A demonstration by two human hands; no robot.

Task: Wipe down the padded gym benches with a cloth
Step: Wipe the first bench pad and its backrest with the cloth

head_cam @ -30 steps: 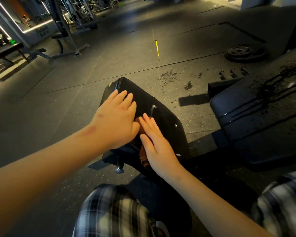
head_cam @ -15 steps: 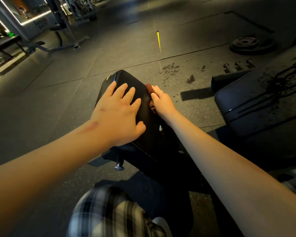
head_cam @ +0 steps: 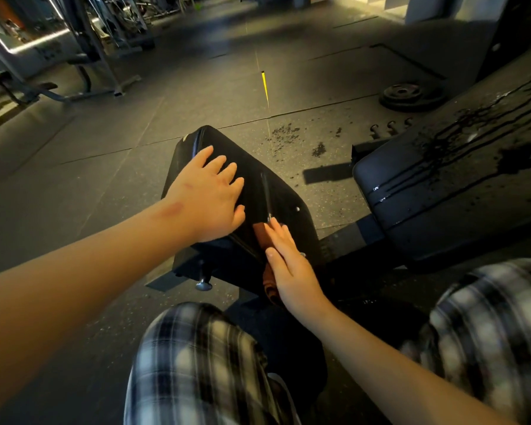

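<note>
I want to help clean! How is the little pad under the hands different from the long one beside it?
The long pad is streaked with wet drips; the little pad shows none. The left hand and the right hand, pressing a cloth, are on the little pad; no hand touches the long pad. Both are black.

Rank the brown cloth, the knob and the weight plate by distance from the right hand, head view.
1. brown cloth: pressed under the right hand.
2. knob: to its left.
3. weight plate: far off on the floor, right.
</note>
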